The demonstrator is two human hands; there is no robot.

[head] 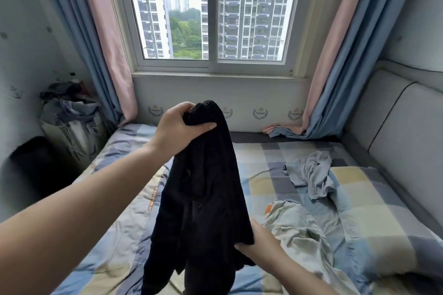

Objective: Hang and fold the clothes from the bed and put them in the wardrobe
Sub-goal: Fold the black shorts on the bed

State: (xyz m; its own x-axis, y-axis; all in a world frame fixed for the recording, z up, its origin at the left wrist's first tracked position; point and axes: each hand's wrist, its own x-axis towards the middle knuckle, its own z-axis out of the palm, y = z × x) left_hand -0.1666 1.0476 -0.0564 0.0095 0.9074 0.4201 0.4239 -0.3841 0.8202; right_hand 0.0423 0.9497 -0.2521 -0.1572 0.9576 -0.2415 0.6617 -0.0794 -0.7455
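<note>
Right hand (260, 244): low, fingers gripping the lower hem of the black garment (203, 187)
Black garment: hanging above the bed (359, 199)
Left hand (178, 127): raised, fingers clenched round the garment's top
Pale green garment (294, 230): crumpled on bed
Grey-blue garment (311, 175): crumpled beyond it

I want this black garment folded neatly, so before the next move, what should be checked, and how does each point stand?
1. Left hand grips the black garment at its top: ok.
2. Right hand holds its lower edge: ok.
3. Garment hangs off the bed: ok.
4. Garment spread flat: not ok, bunched.
5. Folding space: not ok, grey garment and pale green garment lie alongside.
6. Wardrobe open: cannot tell.
</note>
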